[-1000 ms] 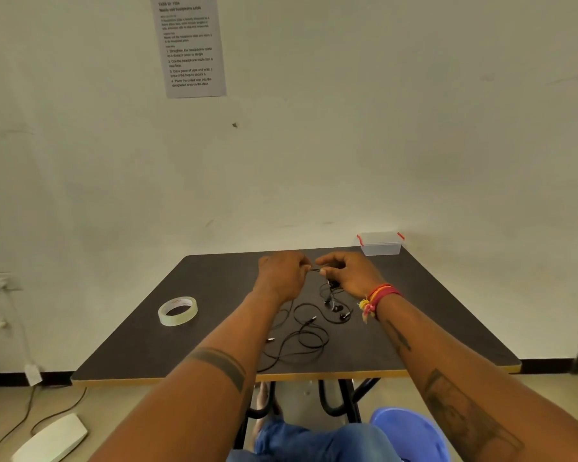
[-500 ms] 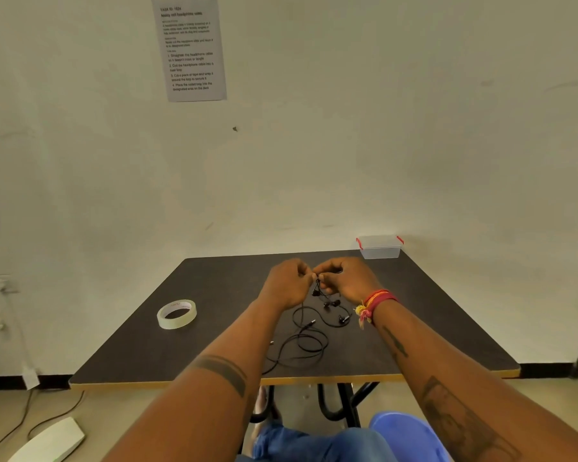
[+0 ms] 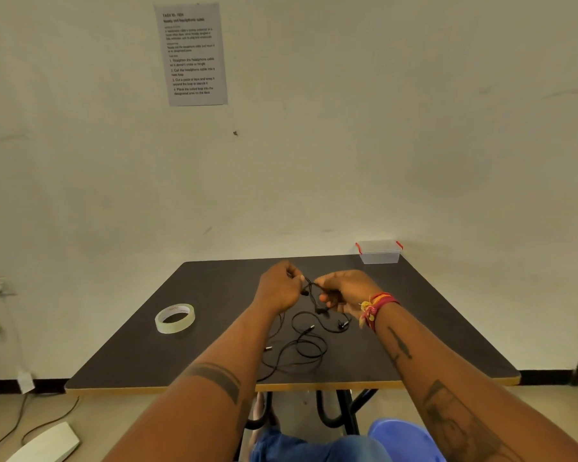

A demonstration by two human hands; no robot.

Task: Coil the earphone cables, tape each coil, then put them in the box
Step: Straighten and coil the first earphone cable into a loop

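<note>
On the dark table (image 3: 214, 295), both hands, left (image 3: 279, 288) and right (image 3: 344, 290), pinch the black cable (image 3: 309, 345) above its loose loops. Coiling seems barely begun; tape (image 3: 175, 317) and box (image 3: 379, 252) wait, so next comes winding.

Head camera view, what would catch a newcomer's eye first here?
Both hands, left hand and right hand, pinch a black earphone cable above mid-table, its slack looping on the dark table. A tape roll lies left; a clear box sits in the far right corner.
</note>
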